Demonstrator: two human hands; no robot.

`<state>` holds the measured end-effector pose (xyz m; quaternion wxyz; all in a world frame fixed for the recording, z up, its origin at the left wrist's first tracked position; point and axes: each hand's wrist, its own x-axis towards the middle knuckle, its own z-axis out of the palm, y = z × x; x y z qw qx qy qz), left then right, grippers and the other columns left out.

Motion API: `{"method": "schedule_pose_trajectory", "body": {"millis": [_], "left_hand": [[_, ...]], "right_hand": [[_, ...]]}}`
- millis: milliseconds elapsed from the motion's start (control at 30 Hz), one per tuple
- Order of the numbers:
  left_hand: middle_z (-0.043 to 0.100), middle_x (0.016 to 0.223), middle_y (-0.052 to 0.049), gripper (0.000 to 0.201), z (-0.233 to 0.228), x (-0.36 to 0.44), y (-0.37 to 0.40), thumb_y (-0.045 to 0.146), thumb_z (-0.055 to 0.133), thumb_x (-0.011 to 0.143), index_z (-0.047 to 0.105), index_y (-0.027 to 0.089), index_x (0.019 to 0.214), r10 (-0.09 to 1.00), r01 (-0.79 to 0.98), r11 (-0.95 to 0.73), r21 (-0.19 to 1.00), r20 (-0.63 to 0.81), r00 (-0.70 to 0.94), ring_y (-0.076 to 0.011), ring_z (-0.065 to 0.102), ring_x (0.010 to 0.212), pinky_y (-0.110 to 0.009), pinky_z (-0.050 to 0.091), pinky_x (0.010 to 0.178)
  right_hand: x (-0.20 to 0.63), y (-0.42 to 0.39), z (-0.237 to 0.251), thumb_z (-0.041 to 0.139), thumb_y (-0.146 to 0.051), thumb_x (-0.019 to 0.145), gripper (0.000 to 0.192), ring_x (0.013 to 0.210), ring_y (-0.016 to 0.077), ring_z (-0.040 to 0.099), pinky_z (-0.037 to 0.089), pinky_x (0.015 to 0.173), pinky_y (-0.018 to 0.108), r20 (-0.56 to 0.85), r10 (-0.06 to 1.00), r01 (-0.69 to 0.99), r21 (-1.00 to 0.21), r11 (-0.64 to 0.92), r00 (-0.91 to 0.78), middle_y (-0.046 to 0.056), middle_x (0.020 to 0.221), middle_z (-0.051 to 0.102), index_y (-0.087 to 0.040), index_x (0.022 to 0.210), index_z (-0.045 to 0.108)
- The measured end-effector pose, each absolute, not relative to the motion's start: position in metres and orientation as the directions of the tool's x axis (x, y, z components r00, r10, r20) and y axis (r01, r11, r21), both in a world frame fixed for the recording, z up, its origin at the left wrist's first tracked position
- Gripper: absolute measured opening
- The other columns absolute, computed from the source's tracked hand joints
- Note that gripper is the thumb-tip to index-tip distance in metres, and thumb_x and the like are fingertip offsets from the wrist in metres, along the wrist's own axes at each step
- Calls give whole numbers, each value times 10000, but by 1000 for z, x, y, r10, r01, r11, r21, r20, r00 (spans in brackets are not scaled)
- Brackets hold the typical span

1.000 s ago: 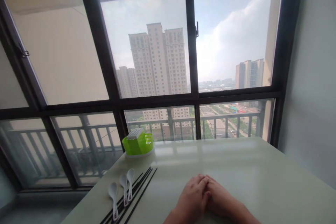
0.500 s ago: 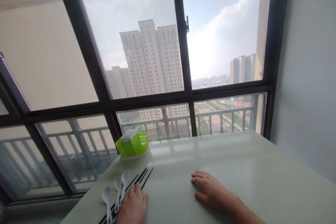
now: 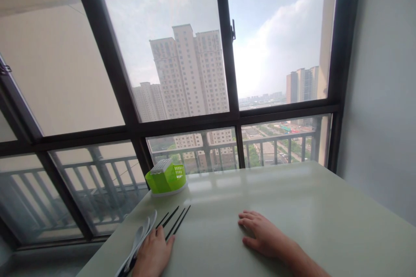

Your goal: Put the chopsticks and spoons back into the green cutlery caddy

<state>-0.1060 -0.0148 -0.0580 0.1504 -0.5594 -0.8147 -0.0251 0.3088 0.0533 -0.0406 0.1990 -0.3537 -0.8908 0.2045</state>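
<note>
Left hand closes on white spoons and black chopsticks; better gather them evenly. Right hand lies flat, released, on the worktop.

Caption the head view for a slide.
Left hand on white spoons and black chopsticks; right hand flat on table.

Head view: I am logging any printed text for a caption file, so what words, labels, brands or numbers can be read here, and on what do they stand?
None can be read.
Green utensil holder: no label shows.
White spoons and black chopsticks by the left hand: no print shows.
Table under the right hand: plain.
Red-roofed building beyond the window: any signs are too small and blurred to read.
</note>
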Motion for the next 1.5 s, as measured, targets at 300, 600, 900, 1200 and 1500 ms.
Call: {"method": "schedule_pose_trajectory", "body": {"millis": [300, 600, 900, 1200, 1500], "left_hand": [[668, 1152, -171, 371, -59, -103, -2, 227, 429, 970, 676, 80, 1204, 934, 968, 245, -49, 281, -222, -297, 622, 1100, -393, 430, 991], [658, 1151, -92, 318, -57, -45, 18, 263, 488, 951, 684, 175, 1185, 971, 935, -78, 345, 237, -7, -230, 606, 1142, -332, 423, 1057], [650, 1233, -84, 373, -48, 49, 21, 235, 502, 921, 653, 198, 1260, 976, 858, -184, 479, 189, 104, -210, 601, 1170, -303, 421, 1074], [633, 1287, -179, 425, -31, 59, -10, 361, 570, 916, 637, 135, 1270, 997, 996, 76, 44, -24, -75, -364, 576, 1197, -461, 457, 1012], [698, 1191, -189, 353, -29, 59, 1, 173, 508, 875, 629, 98, 1198, 991, 999, 41, 21, -129, -37, -298, 681, 1102, -366, 490, 947]], "right_hand": [[309, 57, -45, 696, -356, 819, 549, 1423, 292, 451, 290, 1231, 433, 207, 707, 550, -497, 671, -676, 56, 1513, 553, -264, 1359, 649], [308, 57, -45, 689, -346, 817, 535, 1416, 296, 458, 287, 1231, 438, 220, 703, 545, -493, 678, -676, 76, 1506, 557, -250, 1342, 657], [307, 56, -44, 711, -323, 810, 506, 1392, 280, 478, 303, 1214, 409, 252, 701, 536, -491, 687, -667, 64, 1487, 574, -264, 1311, 670], [311, 65, -43, 660, -295, 904, 241, 1173, 236, 574, 369, 1092, 327, 281, 796, 642, -476, 601, -536, 71, 1210, 698, -217, 1120, 733], [309, 68, -46, 669, -300, 905, 209, 1139, 232, 573, 372, 1053, 310, 290, 800, 637, -489, 596, -526, 75, 1150, 700, -199, 1075, 738]]}}
